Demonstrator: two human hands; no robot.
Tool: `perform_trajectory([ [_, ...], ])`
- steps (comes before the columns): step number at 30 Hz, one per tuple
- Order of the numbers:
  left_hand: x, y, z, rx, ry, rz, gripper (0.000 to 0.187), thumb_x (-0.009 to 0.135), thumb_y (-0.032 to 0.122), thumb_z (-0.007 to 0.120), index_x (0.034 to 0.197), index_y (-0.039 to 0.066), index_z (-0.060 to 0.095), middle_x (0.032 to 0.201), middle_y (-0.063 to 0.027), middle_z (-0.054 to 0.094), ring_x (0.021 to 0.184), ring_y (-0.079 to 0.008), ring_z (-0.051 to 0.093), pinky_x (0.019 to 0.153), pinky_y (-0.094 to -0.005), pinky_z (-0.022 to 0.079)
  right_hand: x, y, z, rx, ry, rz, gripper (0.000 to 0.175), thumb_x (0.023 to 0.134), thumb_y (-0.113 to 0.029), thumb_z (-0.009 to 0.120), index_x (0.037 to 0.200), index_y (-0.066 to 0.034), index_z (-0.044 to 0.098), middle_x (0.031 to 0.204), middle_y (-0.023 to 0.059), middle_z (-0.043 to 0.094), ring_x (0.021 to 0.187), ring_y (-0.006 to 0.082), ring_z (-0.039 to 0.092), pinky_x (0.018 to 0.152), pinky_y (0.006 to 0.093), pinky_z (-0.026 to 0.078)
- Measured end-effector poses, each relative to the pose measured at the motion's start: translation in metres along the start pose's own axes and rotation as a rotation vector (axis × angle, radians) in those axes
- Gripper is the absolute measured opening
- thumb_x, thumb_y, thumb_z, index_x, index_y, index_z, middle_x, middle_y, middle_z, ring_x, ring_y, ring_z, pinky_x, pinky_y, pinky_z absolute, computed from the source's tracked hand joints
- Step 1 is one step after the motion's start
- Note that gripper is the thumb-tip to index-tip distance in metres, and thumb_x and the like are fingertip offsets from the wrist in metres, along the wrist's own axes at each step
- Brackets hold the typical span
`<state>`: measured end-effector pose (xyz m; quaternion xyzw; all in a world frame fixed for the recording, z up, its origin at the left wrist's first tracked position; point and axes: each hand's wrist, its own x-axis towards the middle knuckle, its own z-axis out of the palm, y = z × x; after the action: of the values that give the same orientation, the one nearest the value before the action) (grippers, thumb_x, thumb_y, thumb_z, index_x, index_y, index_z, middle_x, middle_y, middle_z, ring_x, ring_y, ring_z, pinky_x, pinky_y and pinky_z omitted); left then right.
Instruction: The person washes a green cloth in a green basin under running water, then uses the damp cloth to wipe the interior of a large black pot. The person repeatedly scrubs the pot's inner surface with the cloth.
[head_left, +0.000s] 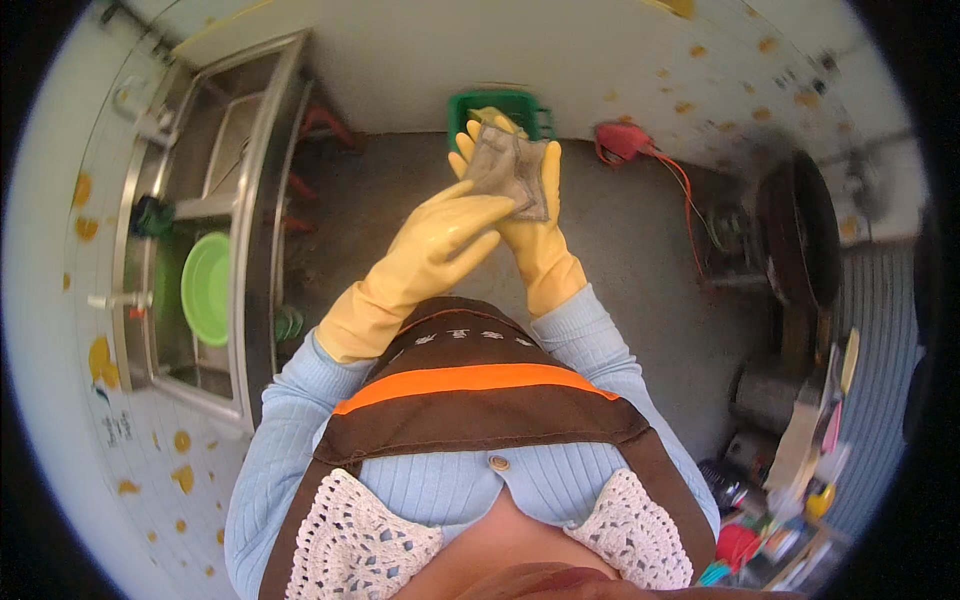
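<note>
Two folded grey-brown cloth pads with stitched edges (504, 166) lie overlapped on the upturned palm of my right hand (541, 251). A yellow rubber glove covers that hand, and its fingers and thumb come up around the sides of the pads. My left hand (431, 240), gloved the same way, is palm down with its fingers spread across the pads' near left edge. Its thumb stays apart from the fingers, below the pads. A yellow-green piece (495, 116) shows just beyond the pads; whether I hold it cannot be told.
A green plastic bin (459, 112) stands against the far wall. The steel double sink (251, 225) on the left holds a light green basin (206, 289). To the right are a red object (622, 142) with an orange cord and a large dark wok (799, 229). Several utensils (806, 435) fill the lower right.
</note>
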<state>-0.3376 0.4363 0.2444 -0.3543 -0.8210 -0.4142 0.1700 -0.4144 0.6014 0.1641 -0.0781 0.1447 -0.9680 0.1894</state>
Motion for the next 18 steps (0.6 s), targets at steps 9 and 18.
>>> perform_trajectory([
  [9,0.160,-0.008,0.174,0.106,-0.133,0.131,0.041,0.097,0.016,0.075,0.136,0.002,0.074,0.140,-0.0215,0.072,0.135,-0.0469,0.062,0.121,-0.0631,0.042,-0.101,-0.186,-0.062,-0.412,0.087,-0.287,0.103,0.108,-0.081,0.046,0.176,-0.0056,0.031,0.179,0.0185,0.038,0.162,0.0337,0.040,0.136,0.0520,0.031],
  [18,0.326,0.015,0.337,-0.078,-0.296,0.507,0.017,0.089,0.014,0.077,0.103,0.003,0.080,0.136,-0.0161,0.076,0.137,-0.0414,0.065,0.127,-0.0631,0.040,-0.153,-0.348,-0.113,-0.318,0.151,-0.576,0.076,0.115,-0.066,0.053,0.160,-0.0048,0.049,0.158,0.0160,0.057,0.144,0.0264,0.056,0.125,0.0420,0.044],
])
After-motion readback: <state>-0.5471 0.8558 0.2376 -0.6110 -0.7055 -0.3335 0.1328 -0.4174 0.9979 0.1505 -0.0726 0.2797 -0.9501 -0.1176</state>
